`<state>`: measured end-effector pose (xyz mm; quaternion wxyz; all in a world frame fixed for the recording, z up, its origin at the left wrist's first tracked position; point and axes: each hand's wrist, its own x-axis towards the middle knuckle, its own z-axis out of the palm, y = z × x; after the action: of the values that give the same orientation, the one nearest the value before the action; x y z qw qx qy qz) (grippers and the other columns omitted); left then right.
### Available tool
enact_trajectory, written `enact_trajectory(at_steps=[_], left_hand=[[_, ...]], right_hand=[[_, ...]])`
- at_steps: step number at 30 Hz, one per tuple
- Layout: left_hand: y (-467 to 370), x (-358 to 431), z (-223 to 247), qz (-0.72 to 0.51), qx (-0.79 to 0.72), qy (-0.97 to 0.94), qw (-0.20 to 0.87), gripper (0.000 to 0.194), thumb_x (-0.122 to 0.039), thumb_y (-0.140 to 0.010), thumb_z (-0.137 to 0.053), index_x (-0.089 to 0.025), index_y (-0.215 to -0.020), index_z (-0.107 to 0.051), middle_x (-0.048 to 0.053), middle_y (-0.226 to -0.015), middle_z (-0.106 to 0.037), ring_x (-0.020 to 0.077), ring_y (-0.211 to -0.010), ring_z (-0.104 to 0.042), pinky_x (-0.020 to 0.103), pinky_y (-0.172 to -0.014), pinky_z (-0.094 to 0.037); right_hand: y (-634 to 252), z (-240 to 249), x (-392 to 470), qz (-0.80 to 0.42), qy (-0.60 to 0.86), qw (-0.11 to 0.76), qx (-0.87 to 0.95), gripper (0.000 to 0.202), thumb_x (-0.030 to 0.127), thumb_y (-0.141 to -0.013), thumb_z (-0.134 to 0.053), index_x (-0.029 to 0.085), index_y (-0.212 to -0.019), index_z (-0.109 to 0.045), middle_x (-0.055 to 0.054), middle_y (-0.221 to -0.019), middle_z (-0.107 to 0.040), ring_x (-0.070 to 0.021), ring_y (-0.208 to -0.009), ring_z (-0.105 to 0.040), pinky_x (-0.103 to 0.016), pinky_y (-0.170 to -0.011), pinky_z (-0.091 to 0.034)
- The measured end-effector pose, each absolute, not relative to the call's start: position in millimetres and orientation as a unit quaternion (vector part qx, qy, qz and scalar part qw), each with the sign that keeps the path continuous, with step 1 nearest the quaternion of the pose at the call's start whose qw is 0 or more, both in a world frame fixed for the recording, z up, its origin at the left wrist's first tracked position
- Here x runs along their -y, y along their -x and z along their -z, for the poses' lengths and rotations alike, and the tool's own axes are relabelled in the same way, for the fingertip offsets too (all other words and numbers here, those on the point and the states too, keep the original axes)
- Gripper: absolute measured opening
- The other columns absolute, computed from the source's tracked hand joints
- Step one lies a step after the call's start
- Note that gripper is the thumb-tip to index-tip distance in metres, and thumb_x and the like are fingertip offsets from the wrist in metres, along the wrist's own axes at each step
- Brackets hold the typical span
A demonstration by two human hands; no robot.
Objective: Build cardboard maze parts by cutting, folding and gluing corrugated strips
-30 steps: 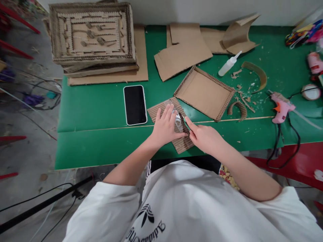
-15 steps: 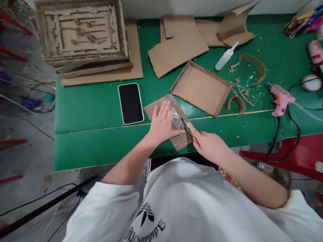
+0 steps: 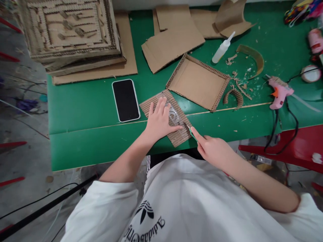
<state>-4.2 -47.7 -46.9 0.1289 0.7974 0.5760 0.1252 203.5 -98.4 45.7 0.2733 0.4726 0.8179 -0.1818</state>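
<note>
My left hand [image 3: 158, 120] lies flat with its fingers spread, pressing a clear plastic ruler [image 3: 174, 115] onto a piece of corrugated cardboard [image 3: 176, 138]. Part of the ruler is hidden under the fingers. In my right hand [image 3: 212, 148] is a craft knife [image 3: 192, 134] with a green handle, the index finger stretched along it. Its blade meets the cardboard beside the ruler's right edge. Just beyond both hands sits a shallow cardboard tray [image 3: 199, 79] with raised corrugated sides.
A phone [image 3: 126, 101] lies left of the cardboard. Stacked cardboard panels [image 3: 75, 57] fill the back left corner. Loose cardboard sheets [image 3: 174, 43], a white glue bottle [image 3: 222, 50], curved strips and scraps lie behind. On the right is a pink glue gun [image 3: 279, 90] with a cable.
My right hand has drawn the knife a short way along the ruler, towards my body and to the right. My left hand keeps its place on the ruler. The whole view has shifted slightly.
</note>
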Motion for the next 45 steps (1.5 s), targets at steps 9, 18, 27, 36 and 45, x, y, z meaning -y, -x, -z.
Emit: enact_trajectory(at_steps=[9, 18, 27, 36, 45], left_hand=[[4, 48, 47, -0.127, -0.580, -0.794, 0.131, 0.097, -0.080, -0.066, -0.053, -0.010, -0.132, -0.041, 0.024, -0.150, -0.030, 0.0379, -0.141, -0.024, 0.057, -0.114, -0.011], [4, 47, 48, -0.130, -0.577, -0.795, 0.135, 0.101, -0.085, -0.064, -0.047, -0.009, -0.132, -0.041, 0.025, -0.149, -0.031, 0.0390, -0.140, -0.024, 0.058, -0.113, -0.011], [4, 48, 48, -0.128, -0.578, -0.796, 0.130, 0.100, -0.082, -0.065, -0.050, -0.009, -0.132, -0.041, 0.025, -0.149, -0.031, 0.0390, -0.140, -0.024, 0.058, -0.113, -0.012], [4, 48, 48, -0.120, -0.578, -0.799, 0.115, 0.098, -0.078, -0.066, -0.055, -0.007, -0.132, -0.042, 0.025, -0.149, -0.031, 0.0377, -0.141, -0.024, 0.057, -0.114, -0.013], [3, 49, 47, -0.125, -0.577, -0.801, 0.099, 0.096, -0.074, -0.067, -0.057, -0.005, -0.132, -0.044, 0.024, -0.148, -0.034, 0.0366, -0.140, -0.027, 0.055, -0.114, -0.016]], right_hand=[[-225, -41, 126, 0.157, -0.472, 0.260, -0.828, 0.059, 0.022, -0.091, -0.031, 0.017, -0.149, -0.023, -0.007, -0.078, -0.067, -0.0197, -0.061, -0.064, -0.029, -0.048, -0.030], [-234, -37, 147, 0.133, -0.475, 0.239, -0.836, 0.058, 0.018, -0.090, -0.035, 0.014, -0.147, -0.028, -0.006, -0.074, -0.066, -0.0185, -0.056, -0.062, -0.028, -0.047, -0.033], [-239, -33, 159, 0.104, -0.478, 0.228, -0.842, 0.056, 0.017, -0.088, -0.039, 0.015, -0.145, -0.035, -0.003, -0.068, -0.063, -0.0170, -0.053, -0.062, -0.027, -0.044, -0.031], [-256, -27, 170, 0.132, -0.494, 0.147, -0.847, 0.054, 0.018, -0.088, -0.041, 0.016, -0.143, -0.038, -0.001, -0.068, -0.063, -0.0165, -0.052, -0.061, -0.026, -0.046, -0.038], [-215, -54, 72, 0.186, -0.528, 0.044, -0.828, 0.054, 0.029, -0.094, -0.034, 0.017, -0.146, -0.030, -0.007, -0.088, -0.071, -0.0207, -0.075, -0.066, -0.030, -0.066, -0.048]])
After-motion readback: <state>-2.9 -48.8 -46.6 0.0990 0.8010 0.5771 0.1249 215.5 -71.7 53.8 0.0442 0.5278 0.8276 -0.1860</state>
